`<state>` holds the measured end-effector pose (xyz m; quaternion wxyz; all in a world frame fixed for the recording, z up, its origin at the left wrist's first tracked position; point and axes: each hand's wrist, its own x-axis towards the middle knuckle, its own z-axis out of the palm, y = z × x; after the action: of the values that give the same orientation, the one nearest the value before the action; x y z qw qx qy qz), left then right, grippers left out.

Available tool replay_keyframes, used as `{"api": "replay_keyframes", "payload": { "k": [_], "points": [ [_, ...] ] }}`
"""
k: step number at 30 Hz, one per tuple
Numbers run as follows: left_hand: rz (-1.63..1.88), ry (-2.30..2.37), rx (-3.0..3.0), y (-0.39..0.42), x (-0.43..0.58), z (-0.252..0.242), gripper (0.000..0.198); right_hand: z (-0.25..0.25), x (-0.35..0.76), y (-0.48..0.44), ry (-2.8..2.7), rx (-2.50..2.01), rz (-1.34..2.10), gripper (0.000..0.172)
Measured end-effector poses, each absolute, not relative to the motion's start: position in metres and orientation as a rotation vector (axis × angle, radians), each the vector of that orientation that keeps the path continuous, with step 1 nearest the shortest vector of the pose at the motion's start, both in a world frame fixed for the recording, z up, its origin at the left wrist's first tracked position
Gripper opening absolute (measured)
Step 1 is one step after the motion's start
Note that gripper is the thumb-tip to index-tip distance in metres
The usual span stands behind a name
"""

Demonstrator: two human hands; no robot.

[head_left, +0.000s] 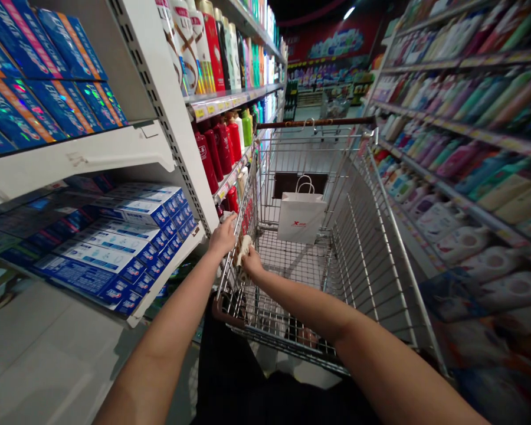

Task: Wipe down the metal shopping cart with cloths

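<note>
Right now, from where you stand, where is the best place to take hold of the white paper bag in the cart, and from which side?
Take the white paper bag by its loop handles, coming from above through the open top of the shopping cart. The handles rise in a loop from the bag's top edge, clear of the wire, and the bag stands roughly upright, so a straight lift should suit it.

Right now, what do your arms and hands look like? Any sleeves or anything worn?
Both are bare: the left forearm and right forearm show no sleeve. The left hand and right hand show no gloves, and no watch or bracelet is visible. Dark clothing shows below them.
</note>
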<state>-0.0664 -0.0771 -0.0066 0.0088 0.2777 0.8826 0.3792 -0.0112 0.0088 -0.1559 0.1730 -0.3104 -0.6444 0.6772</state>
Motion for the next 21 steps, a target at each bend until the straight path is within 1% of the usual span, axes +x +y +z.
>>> {"api": "replay_keyframes", "payload": {
  "k": [4,7,13,18,21],
  "points": [
    [1.172,2.796,0.858,-0.076,-0.076,0.000,0.052,-0.147,-0.012,0.009,-1.788,-0.892,1.967,0.072],
    [1.233,2.776,0.823,-0.070,-0.081,0.001,0.051,-0.144,-0.010,0.011,-1.764,-0.843,2.004,0.071],
    [1.451,2.562,0.677,-0.055,-0.084,-0.010,0.051,-0.145,-0.010,0.012,-1.739,-0.878,1.984,0.070],
    [1.389,2.657,0.750,-0.052,-0.074,-0.017,0.064,-0.154,-0.009,0.011,-1.781,-0.770,1.993,0.069],
    [1.333,2.704,0.795,-0.053,-0.069,-0.017,0.065,-0.160,-0.009,0.010,-1.785,-0.743,1.976,0.071]
  ]
}}
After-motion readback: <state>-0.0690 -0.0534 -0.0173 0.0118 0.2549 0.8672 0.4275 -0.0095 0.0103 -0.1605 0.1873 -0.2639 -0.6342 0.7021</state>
